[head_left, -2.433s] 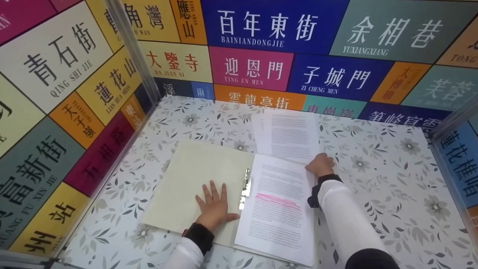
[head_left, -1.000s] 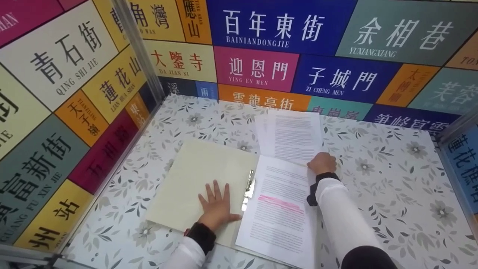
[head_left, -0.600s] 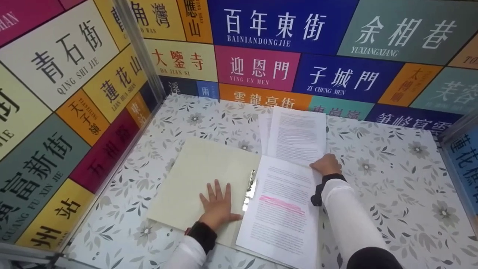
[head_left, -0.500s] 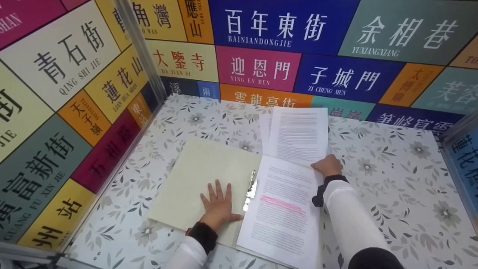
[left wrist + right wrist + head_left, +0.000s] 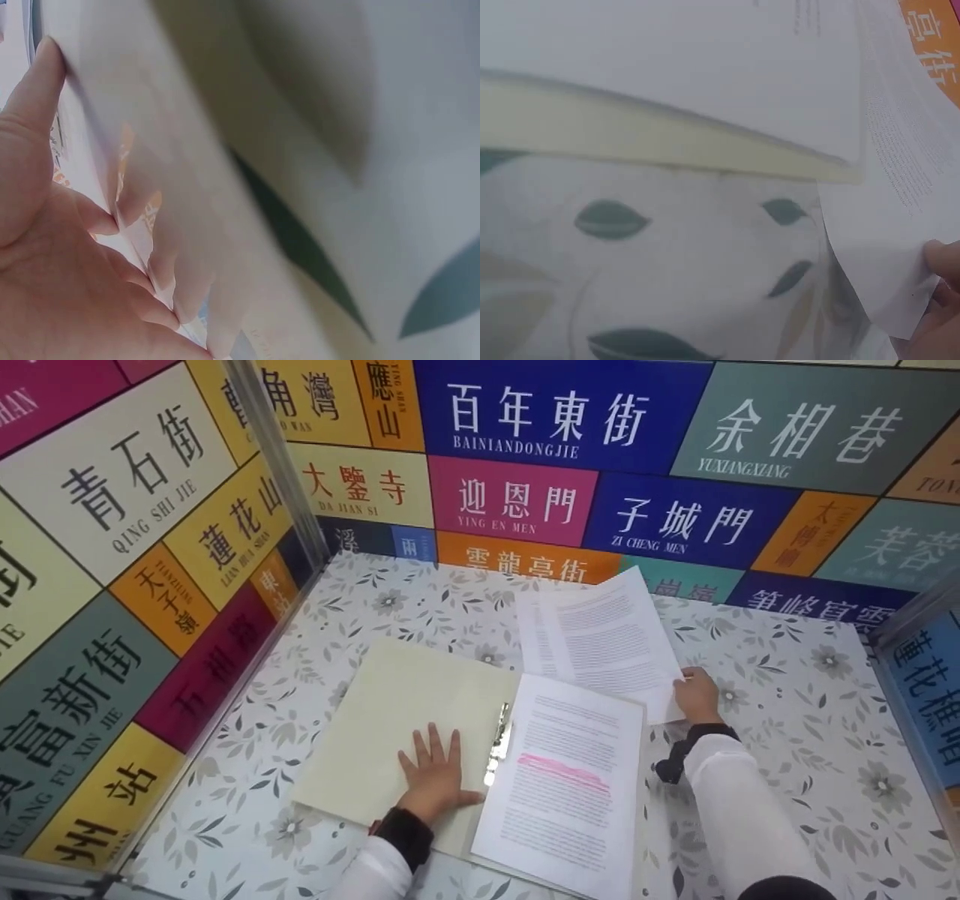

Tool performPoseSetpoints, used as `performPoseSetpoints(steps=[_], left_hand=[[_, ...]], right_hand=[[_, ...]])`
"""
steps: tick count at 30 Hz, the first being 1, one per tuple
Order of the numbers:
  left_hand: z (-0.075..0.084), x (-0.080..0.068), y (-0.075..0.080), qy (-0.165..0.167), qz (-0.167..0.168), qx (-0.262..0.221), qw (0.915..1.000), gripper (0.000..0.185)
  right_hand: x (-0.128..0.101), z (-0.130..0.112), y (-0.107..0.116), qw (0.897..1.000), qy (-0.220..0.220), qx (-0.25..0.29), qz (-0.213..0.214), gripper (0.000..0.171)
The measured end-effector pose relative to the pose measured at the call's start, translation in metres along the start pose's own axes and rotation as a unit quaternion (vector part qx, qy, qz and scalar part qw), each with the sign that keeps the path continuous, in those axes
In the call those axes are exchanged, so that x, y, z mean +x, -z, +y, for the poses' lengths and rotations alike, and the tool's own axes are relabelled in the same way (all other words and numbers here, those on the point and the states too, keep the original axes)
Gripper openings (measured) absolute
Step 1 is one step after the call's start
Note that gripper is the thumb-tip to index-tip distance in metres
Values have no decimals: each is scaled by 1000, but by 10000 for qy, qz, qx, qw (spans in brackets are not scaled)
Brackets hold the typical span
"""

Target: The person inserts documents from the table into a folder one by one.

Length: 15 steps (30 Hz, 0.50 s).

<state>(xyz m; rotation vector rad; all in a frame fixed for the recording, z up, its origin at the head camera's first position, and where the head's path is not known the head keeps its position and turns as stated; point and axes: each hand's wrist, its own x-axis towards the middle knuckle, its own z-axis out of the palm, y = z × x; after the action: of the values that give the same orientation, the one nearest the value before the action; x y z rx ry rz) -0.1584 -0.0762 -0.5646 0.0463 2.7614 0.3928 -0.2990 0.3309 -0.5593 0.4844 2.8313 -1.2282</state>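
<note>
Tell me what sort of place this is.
Probably a staged work booth, not an ordinary office: wall panels printed with street names enclose a small table with flowered covering. On it lies an open folder with printed pages.

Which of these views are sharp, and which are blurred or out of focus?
Head view: evenly lit and mostly sharp, wall signs readable, though the text on the lifted sheet is too fine to read. Left wrist view: very close and blurred, left hand against the folder cover. Right wrist view: soft focus on the tablecloth.
</note>
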Motion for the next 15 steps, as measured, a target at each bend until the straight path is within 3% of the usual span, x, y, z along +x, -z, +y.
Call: performPoseSetpoints(steps=[4, 15], left_hand=[[1, -2, -2, -63, 77, 40, 9999, 116], [3, -7, 0, -74, -2, 3, 10000, 115]], right_hand=[[-4, 10, 23, 9998, -90, 152, 96, 44], [-32, 37, 90, 9944, -884, 368, 447, 51]])
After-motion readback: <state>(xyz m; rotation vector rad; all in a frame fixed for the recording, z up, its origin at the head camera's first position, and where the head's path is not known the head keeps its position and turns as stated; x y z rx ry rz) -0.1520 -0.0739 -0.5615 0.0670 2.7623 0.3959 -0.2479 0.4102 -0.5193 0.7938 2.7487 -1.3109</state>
